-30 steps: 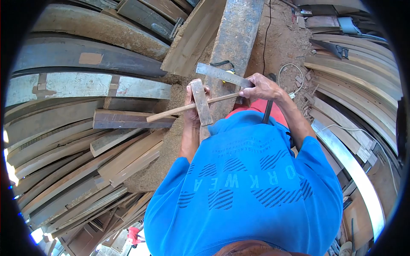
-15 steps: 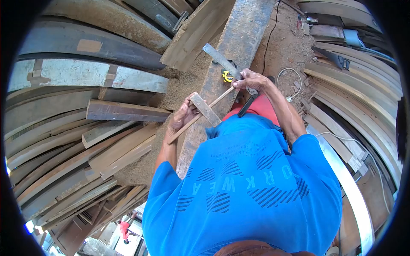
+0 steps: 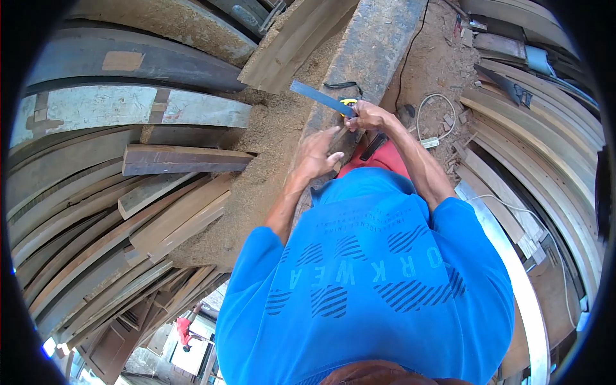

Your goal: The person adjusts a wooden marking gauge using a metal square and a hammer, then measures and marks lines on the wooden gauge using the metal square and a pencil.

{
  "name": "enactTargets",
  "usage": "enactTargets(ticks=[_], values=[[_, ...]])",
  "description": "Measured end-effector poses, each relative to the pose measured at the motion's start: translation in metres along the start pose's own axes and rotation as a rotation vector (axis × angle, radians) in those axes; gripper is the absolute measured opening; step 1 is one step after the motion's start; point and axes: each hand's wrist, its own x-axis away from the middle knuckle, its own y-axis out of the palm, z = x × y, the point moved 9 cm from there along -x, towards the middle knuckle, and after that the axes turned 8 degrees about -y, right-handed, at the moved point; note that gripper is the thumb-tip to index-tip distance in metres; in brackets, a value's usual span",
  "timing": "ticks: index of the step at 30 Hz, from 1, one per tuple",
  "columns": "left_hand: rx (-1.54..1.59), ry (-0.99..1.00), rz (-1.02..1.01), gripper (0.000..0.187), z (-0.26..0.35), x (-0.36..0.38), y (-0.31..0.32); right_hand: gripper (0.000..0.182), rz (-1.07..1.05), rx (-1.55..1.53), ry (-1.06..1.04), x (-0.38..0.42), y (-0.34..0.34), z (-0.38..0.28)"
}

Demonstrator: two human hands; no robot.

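Note:
My right hand (image 3: 369,117) is closed on a try square with a metal blade (image 3: 317,96) and a black stock (image 3: 373,148). The blade points up and left over the worn wooden plank (image 3: 369,51). My left hand (image 3: 314,154) is low over the plank, fingers stretched and thumb apart, just left of the right hand. A small piece of wood (image 3: 337,167) shows beside the left thumb, mostly hidden. Behind the right fingers, a yellow tape measure (image 3: 348,102) lies on the plank, with a black strap (image 3: 342,85) next to it.
Stacked boards (image 3: 186,163) crowd the left side, and more timber (image 3: 539,128) lines the right. A white cable (image 3: 420,115) with a socket block (image 3: 430,142) lies on the dusty ground. Another person (image 3: 184,330) in red is far off at lower left.
My left hand has let go of the wooden marking gauge and moved right, its fingers opening. The try square has swung so its blade lies flatter across the view.

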Motion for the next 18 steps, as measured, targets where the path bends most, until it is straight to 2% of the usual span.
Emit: enactTargets(ticks=[1,4,8,11,14,17,18], values=[[0.031,-0.015,-0.088,0.059,0.006,-0.007,0.011,0.016,0.010,0.008,-0.008,-0.002,0.001,0.003],[0.135,0.088,0.034,0.063,-0.001,-0.013,0.028,0.018,0.007,0.037,-0.047,-0.005,0.000,0.009],[0.137,0.113,0.101,0.072,-0.020,-0.006,0.038,0.021,0.033,-0.005,0.004,-0.002,0.001,0.018],[0.027,0.118,0.100,0.073,-0.009,-0.005,0.034,0.029,0.000,0.034,0.044,0.004,-0.003,0.004],[0.041,0.086,0.070,0.074,-0.010,-0.004,0.037,0.036,0.048,-0.002,0.172,0.015,-0.013,-0.010],[0.118,0.121,0.120,0.075,-0.010,-0.001,0.034,0.048,0.291,0.269,0.126,0.026,-0.062,-0.007],[0.117,0.106,0.096,0.076,-0.012,-0.003,0.037,0.050,0.392,0.266,0.152,0.031,-0.085,-0.004]])
